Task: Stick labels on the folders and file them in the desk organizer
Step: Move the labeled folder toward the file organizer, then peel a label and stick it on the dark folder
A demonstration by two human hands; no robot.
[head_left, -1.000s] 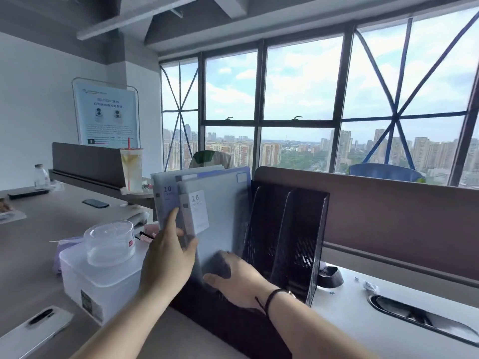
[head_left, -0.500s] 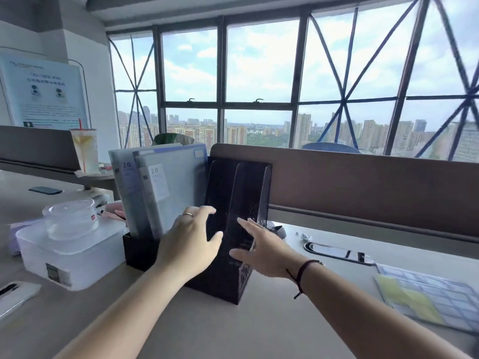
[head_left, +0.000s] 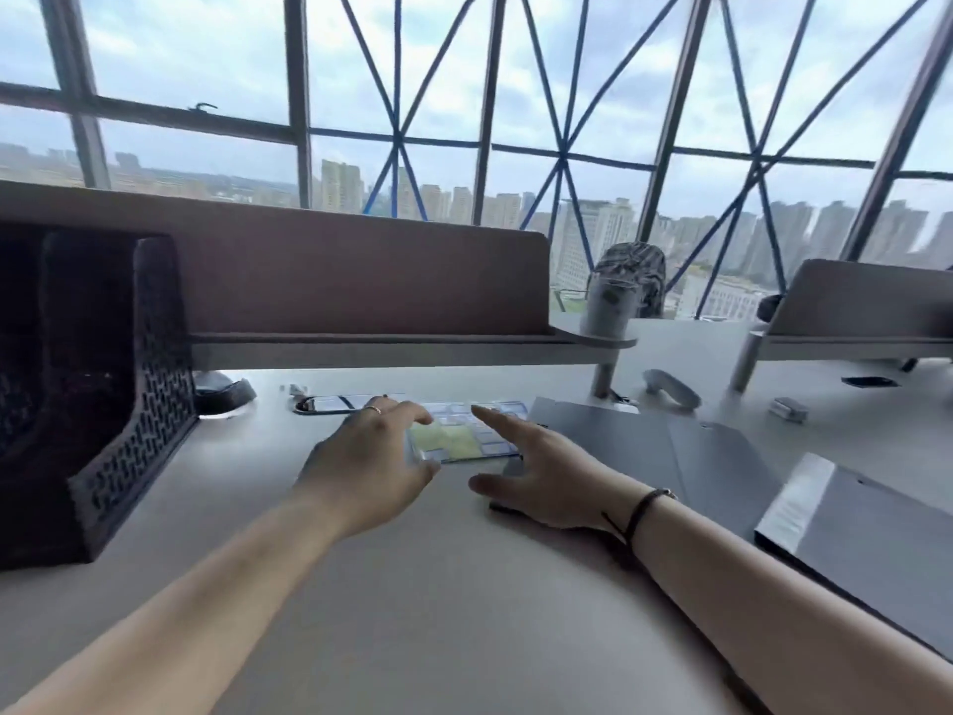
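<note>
Pale desk under wide windows; black organizer far left. Grey folders lying flat at right, unfiled. Label sheet between both hands. Left hand fingers spread, hovering over sheet's left edge; right hand fingers apart, empty. Best approach, probably: pin sheet flat, peel one label from a corner.

Brown desk divider, plaid bag
</note>
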